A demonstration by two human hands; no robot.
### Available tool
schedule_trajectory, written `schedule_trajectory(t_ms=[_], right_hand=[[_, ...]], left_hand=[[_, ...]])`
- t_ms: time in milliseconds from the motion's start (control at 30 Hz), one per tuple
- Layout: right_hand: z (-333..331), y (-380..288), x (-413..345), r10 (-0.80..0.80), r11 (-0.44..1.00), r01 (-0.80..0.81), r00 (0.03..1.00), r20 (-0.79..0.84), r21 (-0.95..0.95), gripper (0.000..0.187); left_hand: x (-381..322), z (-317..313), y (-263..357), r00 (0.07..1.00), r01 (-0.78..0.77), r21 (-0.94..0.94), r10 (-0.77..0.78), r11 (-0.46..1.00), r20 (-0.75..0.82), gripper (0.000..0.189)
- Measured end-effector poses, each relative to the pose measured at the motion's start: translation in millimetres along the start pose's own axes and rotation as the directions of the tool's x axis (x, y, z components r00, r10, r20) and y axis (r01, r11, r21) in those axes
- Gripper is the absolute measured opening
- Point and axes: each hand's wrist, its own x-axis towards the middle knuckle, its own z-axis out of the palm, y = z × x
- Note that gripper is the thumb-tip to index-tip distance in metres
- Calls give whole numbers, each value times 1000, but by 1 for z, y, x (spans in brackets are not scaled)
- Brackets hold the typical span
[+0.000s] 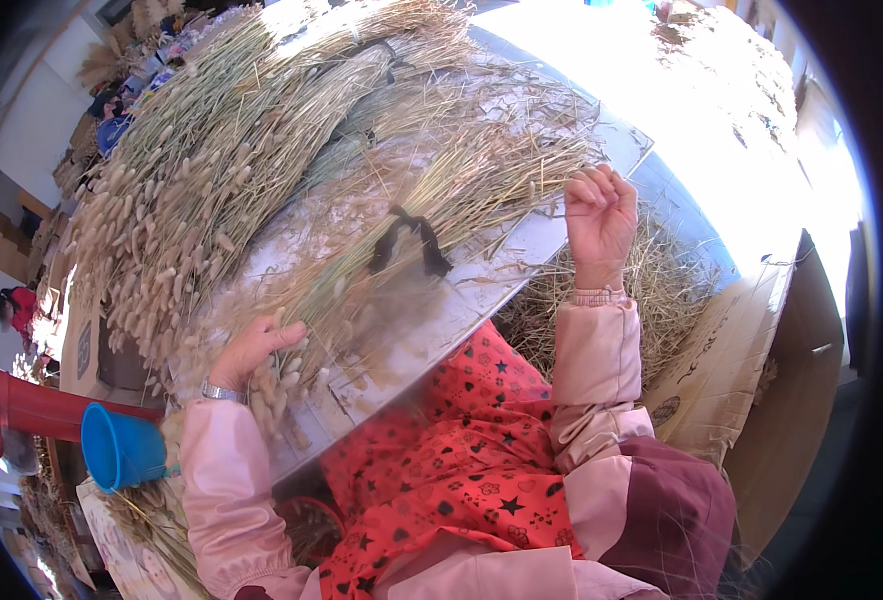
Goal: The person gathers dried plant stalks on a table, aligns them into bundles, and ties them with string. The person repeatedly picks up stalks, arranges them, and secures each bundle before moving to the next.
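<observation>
A bundle of dried bunny-tail grass (329,281) lies slantwise across the white tabletop (520,244). At its seed-head end is my left hand (257,349), thumb laid over the stems and fingers partly hidden among the fluffy heads. My right hand (601,214) is raised beside the cut stem ends, palm side up with the fingers curled in. I see no stalk in it. A dark cloth tie (434,247) lies around the middle of the bundle, looped and blurred.
Larger bunny-tail bundles (208,172) cover the table's far side. A cardboard box (719,360) stands at my right, beside loose straw (644,277) below the table edge. At left are a blue bucket (122,446) and a red pipe-like object (43,401). A person in red (19,311) is farther off.
</observation>
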Motion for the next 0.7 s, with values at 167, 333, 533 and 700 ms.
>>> schedule_trajectory(t_ms=[167,333,533,700], right_hand=[[-1,19,-15,-154,555,39,986,-57,-831,8],[-14,92,-25,68,-319,136,990,121,-938,20],[-28,112,-19,114,-537,223,975,191,-814,21],[-19,112,-24,103,-481,104,993,62,-870,20]], left_hand=[[-3,3,2,992,-16,165,36,986,-118,57],[-6,38,34,937,-33,609,238,792,-258,60],[-28,64,63,927,59,699,221,713,-304,53],[-33,72,64,806,39,886,509,461,-301,45]])
